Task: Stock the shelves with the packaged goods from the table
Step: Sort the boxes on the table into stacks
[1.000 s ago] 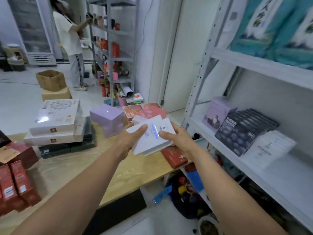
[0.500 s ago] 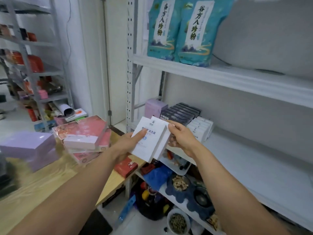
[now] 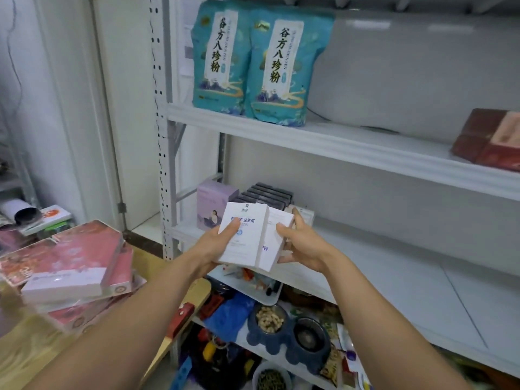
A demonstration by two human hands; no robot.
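Between both hands I hold a small stack of white boxes point(image 3: 250, 237) with blue print, upright, just in front of the middle shelf point(image 3: 394, 266). My left hand point(image 3: 213, 246) grips the stack's left side, thumb on the front face. My right hand point(image 3: 301, 243) grips its right side. Behind the stack on the shelf stand a lilac box point(image 3: 209, 204), a row of dark boxes point(image 3: 267, 194) and white boxes point(image 3: 305, 213), partly hidden by my hands. Pink flat boxes point(image 3: 76, 266) are stacked on the wooden table point(image 3: 25, 347) at lower left.
Two teal pouches point(image 3: 253, 66) stand on the upper shelf point(image 3: 337, 144), with a dark red box point(image 3: 492, 139) at its right end. The lower shelf holds pet bowls point(image 3: 287, 330), a blue bag and clutter. A perforated shelf post point(image 3: 160, 136) rises beside the table.
My view has swung right from the table to the shelving. Both hands have carried the white boxes toward the middle shelf and turned them more upright.
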